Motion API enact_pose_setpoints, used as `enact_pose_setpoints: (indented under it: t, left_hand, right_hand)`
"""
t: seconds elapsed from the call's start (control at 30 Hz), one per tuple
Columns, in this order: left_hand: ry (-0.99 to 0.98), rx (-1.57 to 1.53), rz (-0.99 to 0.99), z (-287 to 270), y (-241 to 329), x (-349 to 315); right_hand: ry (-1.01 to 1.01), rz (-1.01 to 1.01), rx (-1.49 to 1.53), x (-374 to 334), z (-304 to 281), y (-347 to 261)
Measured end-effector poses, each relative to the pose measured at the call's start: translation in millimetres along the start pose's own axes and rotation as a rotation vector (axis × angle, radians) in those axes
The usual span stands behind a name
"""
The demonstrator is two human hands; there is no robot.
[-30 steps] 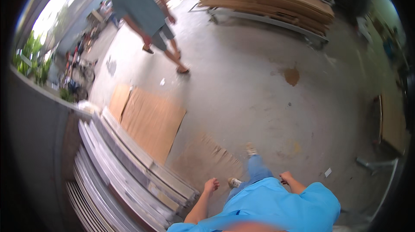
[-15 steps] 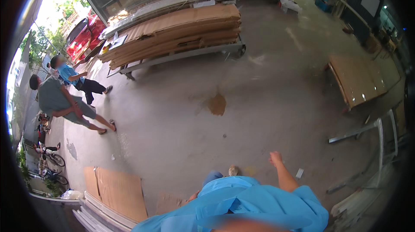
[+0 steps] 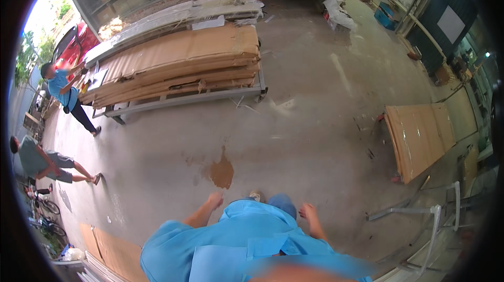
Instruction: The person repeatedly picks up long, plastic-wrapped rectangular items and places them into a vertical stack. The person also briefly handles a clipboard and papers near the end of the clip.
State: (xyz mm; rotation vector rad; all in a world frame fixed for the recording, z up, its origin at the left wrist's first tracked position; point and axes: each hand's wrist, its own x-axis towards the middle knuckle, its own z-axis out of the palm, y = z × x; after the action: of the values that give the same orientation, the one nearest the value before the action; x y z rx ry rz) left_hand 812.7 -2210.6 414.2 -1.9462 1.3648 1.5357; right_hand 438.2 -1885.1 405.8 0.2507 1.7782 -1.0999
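Observation:
My left hand [image 3: 214, 200] hangs ahead of my body on the left, its fingers loosely curled in with nothing visible in them. On the other side, my right hand [image 3: 308, 212] is held low beside my blue shirt [image 3: 247, 235]. Its fingers look slightly apart and no object shows in it. Neither hand touches anything. The nearest thing to my left hand is a brown stain [image 3: 222, 171] on the concrete floor [image 3: 294, 150]. One of my shoes [image 3: 255, 195] shows between my arms.
A long cart [image 3: 184, 98] bears stacked cardboard packages [image 3: 178, 56]. A person in blue [image 3: 60, 87] stands at its left end; another person in grey-green [image 3: 34, 158] walks below. Rightward are a cardboard-topped stack [image 3: 420, 137] and a metal frame [image 3: 436, 219]. Flat cardboard [image 3: 115, 253] lies lower left.
The floor stain and cart have shifted left in view as I moved. My left hand has swung forward into sight; my right has drawn back. The person in blue has reached the cart.

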Motion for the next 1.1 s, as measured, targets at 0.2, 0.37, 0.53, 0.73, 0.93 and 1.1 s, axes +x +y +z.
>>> enact_pose_setpoints:
  t: [0.2, 0.37, 0.53, 0.73, 0.93, 1.1]
  left_hand:
    - [0.149, -0.155, 0.582, -55, 427, 57]
    - [0.232, -0.453, 0.86, -97, 711, 103]
    - [0.413, -0.462, 0.822, -159, 886, 131]
    - [0.619, -0.371, 0.606, -249, 1011, 233]
    - [0.594, -1.145, 0.072, -265, 1080, 376]
    - [0.857, -1.037, -0.27, -269, 1102, 437]
  right_hand:
    - [0.155, 0.099, 0.154, 59, -62, -22]
    - [0.08, 0.06, -0.142, 181, -75, -156]
    - [0.121, -0.033, -0.147, 311, -100, -445]
    - [0.293, -0.425, -0.408, 432, -35, -826]
    - [0.162, -0.751, -1.027, 478, 214, -1048]
    - [-0.53, -1.364, -1.087, 480, 490, -1155]
